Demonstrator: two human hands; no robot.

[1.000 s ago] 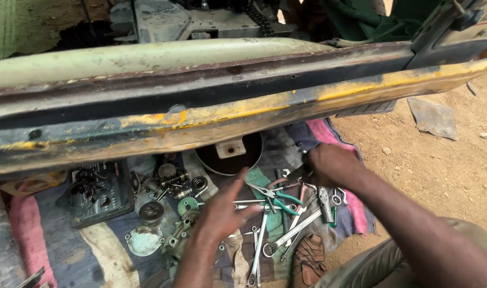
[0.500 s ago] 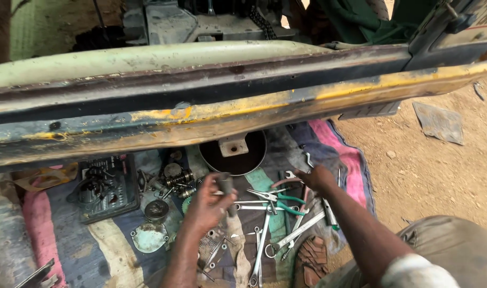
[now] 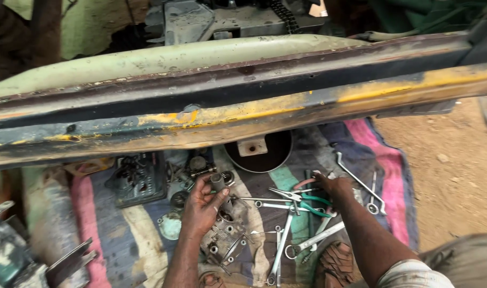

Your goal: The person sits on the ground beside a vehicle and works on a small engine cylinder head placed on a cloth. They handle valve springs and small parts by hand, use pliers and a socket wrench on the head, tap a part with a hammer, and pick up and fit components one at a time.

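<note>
A big metal beam with old yellow and green paint runs right across, above the work. It hides the far part of the striped cloth, so things lying there are hard to see, and a raised arm could bump it.

On the cloth lies a dark round pan, half under the beam. Near it is a grey engine part with holes in it.

The left hand curls its fingers around a small grey metal tube, pinching it with the thumb just above the engine part. If the grip slips, the tube could drop and roll in among the loose bits.

The right hand reaches into a pile of wrenches and green-handled pliers. Its fingers are bent down onto the tools, but it is hard to tell what they grab. The tools lie crossed over each other, so pulling one may drag others along or nip a finger.
</note>
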